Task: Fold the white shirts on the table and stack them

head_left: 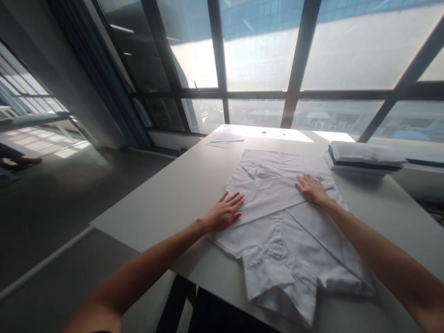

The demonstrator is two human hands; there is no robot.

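Observation:
A white button-up shirt [267,199] lies spread on the table, its collar end toward me and hanging near the front edge. One sleeve is laid across the body as a flat band. My left hand [225,212] rests flat on the left end of that band, fingers stretched. My right hand [311,188] presses flat on the shirt's right side, at the band's other end, fingers spread. Neither hand grips the cloth. Wrinkles show at the far part of the shirt and around the collar.
A stack of folded white and dark garments [366,157] sits at the table's right edge. White sheets of paper [227,137] lie at the far left of the white table [156,203]. Tall windows [256,55] stand behind it. Part of a person's body shows at the far left.

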